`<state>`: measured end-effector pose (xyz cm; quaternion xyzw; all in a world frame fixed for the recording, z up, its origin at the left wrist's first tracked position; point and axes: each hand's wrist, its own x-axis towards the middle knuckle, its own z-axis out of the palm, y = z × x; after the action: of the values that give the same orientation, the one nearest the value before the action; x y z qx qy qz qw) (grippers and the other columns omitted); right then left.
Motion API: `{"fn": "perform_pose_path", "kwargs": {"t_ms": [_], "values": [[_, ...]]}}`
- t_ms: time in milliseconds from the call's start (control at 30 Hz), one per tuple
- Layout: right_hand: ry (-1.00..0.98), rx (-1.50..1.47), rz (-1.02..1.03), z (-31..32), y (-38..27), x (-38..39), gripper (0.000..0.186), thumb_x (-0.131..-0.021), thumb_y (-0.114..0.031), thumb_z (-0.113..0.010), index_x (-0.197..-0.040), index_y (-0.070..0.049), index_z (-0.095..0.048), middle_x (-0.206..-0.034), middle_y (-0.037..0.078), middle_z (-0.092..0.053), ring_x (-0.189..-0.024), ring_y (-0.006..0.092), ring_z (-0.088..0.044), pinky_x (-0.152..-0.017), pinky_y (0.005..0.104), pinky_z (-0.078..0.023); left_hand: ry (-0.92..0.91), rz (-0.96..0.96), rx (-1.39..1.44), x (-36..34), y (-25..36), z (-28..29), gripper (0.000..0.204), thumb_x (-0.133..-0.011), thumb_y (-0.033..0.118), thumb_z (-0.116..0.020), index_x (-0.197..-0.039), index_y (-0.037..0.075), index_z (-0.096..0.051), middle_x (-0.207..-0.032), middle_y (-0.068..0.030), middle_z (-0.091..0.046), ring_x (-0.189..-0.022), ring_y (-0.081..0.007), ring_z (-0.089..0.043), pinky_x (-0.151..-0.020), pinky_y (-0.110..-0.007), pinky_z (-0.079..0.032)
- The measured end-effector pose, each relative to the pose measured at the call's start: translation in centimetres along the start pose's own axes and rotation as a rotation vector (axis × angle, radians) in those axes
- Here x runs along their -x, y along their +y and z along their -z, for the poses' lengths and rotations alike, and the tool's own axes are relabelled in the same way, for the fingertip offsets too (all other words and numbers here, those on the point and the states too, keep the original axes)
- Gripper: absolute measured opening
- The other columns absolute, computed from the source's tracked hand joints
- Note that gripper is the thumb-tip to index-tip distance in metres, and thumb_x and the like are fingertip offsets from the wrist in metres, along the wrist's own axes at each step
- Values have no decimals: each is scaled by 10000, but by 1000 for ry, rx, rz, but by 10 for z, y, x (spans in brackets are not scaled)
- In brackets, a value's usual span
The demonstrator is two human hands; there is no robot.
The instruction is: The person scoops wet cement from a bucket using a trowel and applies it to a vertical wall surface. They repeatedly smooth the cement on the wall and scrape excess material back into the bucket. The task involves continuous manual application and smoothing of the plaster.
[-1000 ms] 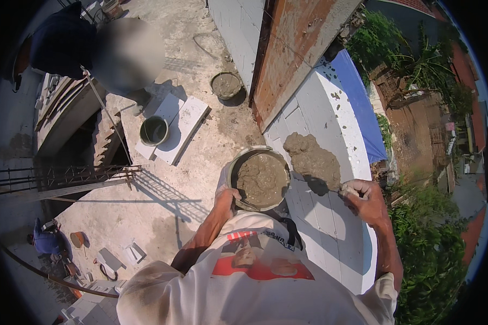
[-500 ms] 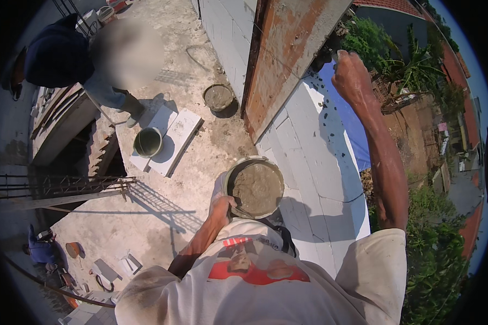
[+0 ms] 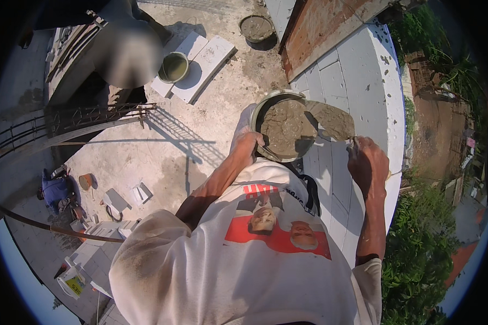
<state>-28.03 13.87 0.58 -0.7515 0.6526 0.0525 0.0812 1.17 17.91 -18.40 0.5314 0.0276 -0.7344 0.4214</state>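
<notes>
My left hand is closed on the rim and side of a bucket, holding it against my front. Wet grey mortar fills much of it. In my right hand is the handle of a trowel, its blade heaped with mortar. That blade extends over the bucket's right edge. Just beyond it runs the wall of white blocks, with mortar spots along its top.
A rusty brown panel stands against the wall. Farther left, a bucket of murky liquid sits on white slabs, near another person. A mortar tub lies ahead. Rebar crosses the left. Plants and a drop lie beyond the wall.
My right hand has come back from the wall's far top to the bucket, and the trowel now carries mortar. My left hand keeps its hold on the bucket. The view has shifted.
</notes>
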Motion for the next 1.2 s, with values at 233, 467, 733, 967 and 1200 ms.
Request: {"fn": "perform_pose_path", "kwargs": {"t_ms": [233, 467, 733, 967, 1200], "values": [[-596, 43, 230, -129, -2, -49, 242, -753, -141, -695, -954, -14, -746, -944, 237, -734, -883, 400, -737, -789, 490, -593, 32, 22, 47, 1, -3, -6, 395, -625, -121, -561, -997, -16, -644, -868, -105, -647, -730, -247, -635, -659, -359, -565], [-583, -245, 162, -187, -19, -46, 406, -819, -341, -737, -1067, -20, -741, -1012, 250, -737, -970, 422, -721, -870, 504, -586, 16, -40, -105, -11, -14, 10, 440, -633, -140, -545, -1043, -22, -651, -919, -111, -679, -769, -229, -660, -666, -343, -570], [-390, -473, 103, -228, -13, -15, 487, -823, -405, -762, -1122, -20, -759, -1087, 236, -744, -1062, 407, -708, -957, 494, -552, -46, -22, -71, -29, -25, 23, 412, -637, -143, -545, -1011, -13, -660, -917, -106, -687, -756, -221, -656, -665, -336, -558], [-402, -565, 52, -213, -9, -3, 448, -842, -379, -730, -1174, -80, -764, -1128, 223, -740, -1106, 398, -689, -1001, 489, -525, -32, -11, 0, 9, 4, -10, 599, -646, -142, -525, -1216, 6, -636, -1025, -115, -679, -852, -246, -662, -747, -360, -580], [-371, -708, 60, -189, -5, -6, 436, -860, -343, -743, -1172, -39, -750, -1103, 226, -749, -1061, 372, -720, -941, 464, -557, -32, 29, 46, 6, 5, -9, 648, -654, -139, -509, -1272, 20, -619, -1078, -125, -670, -924, -272, -657, -809, -391, -590]]}}
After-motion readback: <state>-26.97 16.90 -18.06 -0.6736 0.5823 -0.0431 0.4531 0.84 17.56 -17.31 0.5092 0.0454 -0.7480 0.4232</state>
